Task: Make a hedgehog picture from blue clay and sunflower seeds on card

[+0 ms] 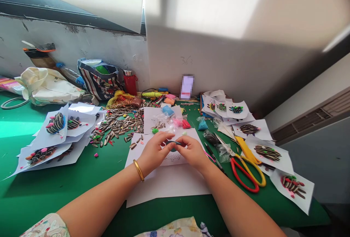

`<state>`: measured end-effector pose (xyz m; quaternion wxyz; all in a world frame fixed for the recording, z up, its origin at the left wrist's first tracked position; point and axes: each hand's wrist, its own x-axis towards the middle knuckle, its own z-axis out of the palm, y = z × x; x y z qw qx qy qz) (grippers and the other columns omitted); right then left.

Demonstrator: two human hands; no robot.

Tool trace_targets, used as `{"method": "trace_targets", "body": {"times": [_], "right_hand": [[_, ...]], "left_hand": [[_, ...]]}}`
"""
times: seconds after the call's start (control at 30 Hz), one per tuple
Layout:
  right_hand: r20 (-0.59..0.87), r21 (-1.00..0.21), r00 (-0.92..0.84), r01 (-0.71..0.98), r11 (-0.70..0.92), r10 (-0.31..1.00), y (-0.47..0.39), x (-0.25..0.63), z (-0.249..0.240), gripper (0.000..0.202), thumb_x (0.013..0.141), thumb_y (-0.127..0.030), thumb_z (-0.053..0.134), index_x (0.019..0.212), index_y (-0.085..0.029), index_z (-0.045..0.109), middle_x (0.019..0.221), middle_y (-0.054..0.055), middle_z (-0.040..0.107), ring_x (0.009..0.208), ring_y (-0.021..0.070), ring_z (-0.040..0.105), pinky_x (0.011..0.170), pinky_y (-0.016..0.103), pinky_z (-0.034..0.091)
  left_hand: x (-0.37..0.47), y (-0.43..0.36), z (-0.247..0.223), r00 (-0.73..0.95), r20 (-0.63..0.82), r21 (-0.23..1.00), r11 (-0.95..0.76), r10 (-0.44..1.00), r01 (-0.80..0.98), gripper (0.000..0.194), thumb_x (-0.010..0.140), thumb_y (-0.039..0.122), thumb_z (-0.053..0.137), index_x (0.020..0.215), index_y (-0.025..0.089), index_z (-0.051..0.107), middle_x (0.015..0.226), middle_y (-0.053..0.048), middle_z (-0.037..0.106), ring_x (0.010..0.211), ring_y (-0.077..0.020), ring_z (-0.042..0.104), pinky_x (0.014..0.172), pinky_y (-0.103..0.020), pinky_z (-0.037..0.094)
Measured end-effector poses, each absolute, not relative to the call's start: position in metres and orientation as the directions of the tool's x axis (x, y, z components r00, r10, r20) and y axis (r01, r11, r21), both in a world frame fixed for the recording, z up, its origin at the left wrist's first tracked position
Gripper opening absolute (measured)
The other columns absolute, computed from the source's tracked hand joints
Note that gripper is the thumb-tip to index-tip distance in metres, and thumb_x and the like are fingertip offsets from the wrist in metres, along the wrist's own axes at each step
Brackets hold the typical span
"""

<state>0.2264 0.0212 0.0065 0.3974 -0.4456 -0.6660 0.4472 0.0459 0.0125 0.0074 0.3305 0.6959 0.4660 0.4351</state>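
Both hands meet over a white paper at the middle of the green table. A thin dark blue-grey piece, perhaps clay, is pinched between them. My left hand grips its left end with thumb and fingers; a gold bangle circles that wrist. My right hand holds the right end. Beneath the fingers a line drawing shows on the paper, partly hidden. A green lump lies just beyond my left hand, and a few sunflower seeds rest on the paper's left side.
Striped seeds spread behind on the left. Seed-decorated papers are stacked left and right. Red-and-yellow scissors and pens lie right of the paper. Bags of coloured clay, a red flask and a striped bag stand farther back.
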Motion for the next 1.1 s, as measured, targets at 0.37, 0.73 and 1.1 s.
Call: {"method": "trace_targets", "body": {"times": [0.37,0.73,1.1], "right_hand": [[0.095,-0.968,-0.314,0.193,0.161,0.945,0.0217,0.2277,0.0032,0.019,0.083,-0.036,0.064,0.089,-0.019,0.068,0.081,0.002,0.068,0.074,0.0162,0.061,0.069,0.029,0.049],[0.128,-0.933,-0.344,0.277,0.231,0.930,0.0181,0.2257,0.0059,0.016,0.080,-0.032,0.066,0.091,-0.020,0.069,0.084,0.002,0.070,0.075,0.0156,0.061,0.070,0.028,0.049],[0.146,-0.952,-0.279,0.221,0.211,0.949,0.0213,0.2274,0.0023,0.017,0.084,-0.031,0.058,0.090,-0.019,0.068,0.079,0.001,0.067,0.070,0.0152,0.059,0.064,0.027,0.048]], "left_hand": [[0.0455,0.0149,0.0057,0.103,0.221,0.928,-0.242,0.970,0.282,0.033,0.090,0.042,0.057,0.110,0.020,0.070,0.105,-0.008,0.072,0.091,-0.0213,0.066,0.076,-0.033,0.055],[0.0481,0.0152,0.0084,0.129,0.153,0.956,-0.180,0.980,0.231,0.023,0.081,0.040,0.067,0.082,0.017,0.071,0.081,-0.004,0.069,0.075,-0.0176,0.063,0.065,-0.028,0.051],[0.0492,0.0118,0.0131,0.167,0.141,0.948,-0.182,0.976,0.262,0.034,0.074,0.034,0.075,0.105,0.019,0.071,0.101,-0.007,0.071,0.087,-0.0200,0.066,0.070,-0.029,0.054]]}}
